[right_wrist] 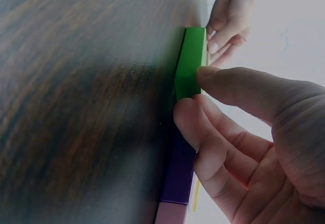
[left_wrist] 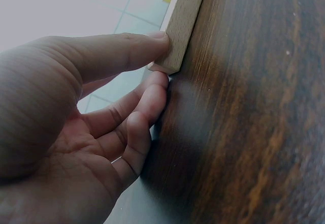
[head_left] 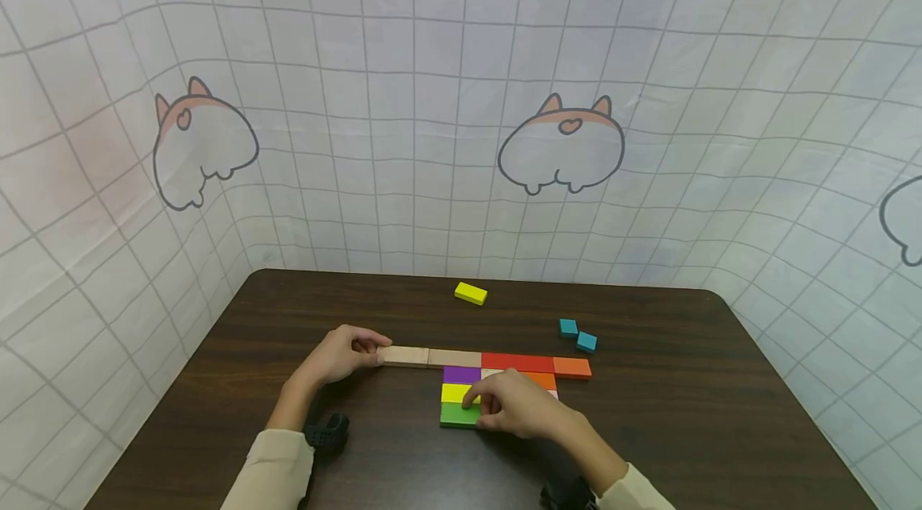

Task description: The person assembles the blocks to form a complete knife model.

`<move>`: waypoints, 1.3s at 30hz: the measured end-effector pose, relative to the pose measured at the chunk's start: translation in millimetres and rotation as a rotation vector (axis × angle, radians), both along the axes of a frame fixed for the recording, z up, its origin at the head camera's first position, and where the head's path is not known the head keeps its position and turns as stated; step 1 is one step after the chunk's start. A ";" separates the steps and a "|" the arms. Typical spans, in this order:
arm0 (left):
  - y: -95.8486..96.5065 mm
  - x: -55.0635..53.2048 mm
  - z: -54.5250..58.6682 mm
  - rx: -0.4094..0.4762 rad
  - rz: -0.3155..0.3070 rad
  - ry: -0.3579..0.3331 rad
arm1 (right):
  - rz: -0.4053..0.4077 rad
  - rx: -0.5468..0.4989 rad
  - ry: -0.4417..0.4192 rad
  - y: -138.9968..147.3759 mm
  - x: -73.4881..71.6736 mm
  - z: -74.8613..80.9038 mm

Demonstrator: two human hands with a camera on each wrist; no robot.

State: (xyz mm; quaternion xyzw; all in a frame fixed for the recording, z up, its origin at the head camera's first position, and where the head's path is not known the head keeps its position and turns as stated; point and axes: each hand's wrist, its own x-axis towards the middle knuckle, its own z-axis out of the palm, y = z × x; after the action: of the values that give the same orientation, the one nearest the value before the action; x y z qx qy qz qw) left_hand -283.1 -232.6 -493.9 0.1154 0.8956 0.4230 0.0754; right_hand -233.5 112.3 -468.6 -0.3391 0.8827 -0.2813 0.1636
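My left hand [head_left: 340, 355] pinches the left end of a plain wooden block [head_left: 405, 356] between thumb and index finger. In the left wrist view the thumb lies on that block's side, the other fingers curled below its end. My right hand [head_left: 526, 406] has its thumb and index finger at a green block [right_wrist: 191, 56], the front one of a stacked-looking set of rows. Behind the green lie a yellow block [head_left: 452, 392] and a purple block [head_left: 461, 375]. A second wooden block [head_left: 455, 359], a red block [head_left: 517, 363] and an orange block [head_left: 572, 368] continue the back row rightward.
Two small blue blocks [head_left: 568, 327] lie behind the rows on the right. Farther back is a loose yellow block [head_left: 471, 293]. All lie on a dark wooden table [head_left: 684, 406]; a white gridded cloth [head_left: 403, 174] hangs behind it.
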 end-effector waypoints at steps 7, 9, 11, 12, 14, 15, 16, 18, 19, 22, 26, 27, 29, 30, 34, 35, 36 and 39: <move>-0.4 0.0 -0.5 0.005 -0.004 0.002 | -0.004 0.007 -0.001 -0.6 -0.6 -0.6; -0.3 -0.1 -0.3 0.006 -0.004 0.001 | -0.002 0.003 -0.010 -0.1 -1.3 -0.3; -0.3 -0.3 -0.2 0.005 -0.005 0.001 | 0.005 -0.009 -0.019 1.2 -3.3 1.3; -0.2 -0.5 0.0 0.006 -0.005 0.001 | 0.012 -0.020 -0.019 2.1 -4.7 2.6; -0.1 -0.9 0.2 0.007 -0.005 0.001 | 0.023 -0.045 -0.013 4.3 -9.0 5.9; -0.1 -1.0 0.2 0.008 -0.005 0.001 | 0.026 -0.053 -0.001 5.8 -12.1 7.6; -0.1 -1.2 0.2 0.010 -0.005 0.001 | 0.026 -0.062 0.008 7.4 -15.2 9.7; -0.1 -1.4 0.0 0.014 -0.006 -0.001 | 0.025 -0.072 0.042 11.0 -22.2 13.7; -0.2 -1.4 -0.1 0.015 -0.006 -0.001 | 0.018 -0.074 0.055 12.9 -26.1 15.9; -0.4 -1.2 -0.5 0.016 -0.007 -0.002 | -0.001 -0.079 0.080 19.1 -38.7 23.2; -0.8 -0.9 -0.7 0.016 -0.005 -0.002 | -0.039 -0.097 0.078 25.3 -57.6 31.2; -0.9 -0.8 -0.7 0.016 -0.003 -0.003 | -0.052 -0.104 0.078 26.4 -62.8 32.0; -1.0 -0.7 -0.7 0.016 0.000 -0.004 | -0.081 -0.113 0.089 27.9 -73.7 31.4; -1.1 -0.7 -0.8 0.016 0.000 -0.004 | -0.094 -0.116 0.095 28.5 -79.3 30.5; -1.0 -0.3 -0.9 0.016 0.004 -0.007 | -0.148 -0.108 0.101 29.7 -100.7 23.9; -0.8 -0.2 -0.8 0.017 0.004 -0.008 | -0.165 -0.103 0.095 29.7 -105.8 21.7; -0.7 -0.2 -0.6 0.018 0.005 -0.009 | -0.180 -0.103 0.085 29.8 -111.0 19.3; -0.1 -0.6 -0.5 0.018 0.004 -0.007 | -0.237 -0.104 0.049 30.3 -125.2 11.8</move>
State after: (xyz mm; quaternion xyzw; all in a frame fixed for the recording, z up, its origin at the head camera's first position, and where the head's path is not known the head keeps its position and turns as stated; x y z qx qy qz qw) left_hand -283.6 -232.7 -494.4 0.1129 0.8916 0.4318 0.0765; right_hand -358.7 142.6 -456.8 -0.2474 0.9044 -0.3358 0.0898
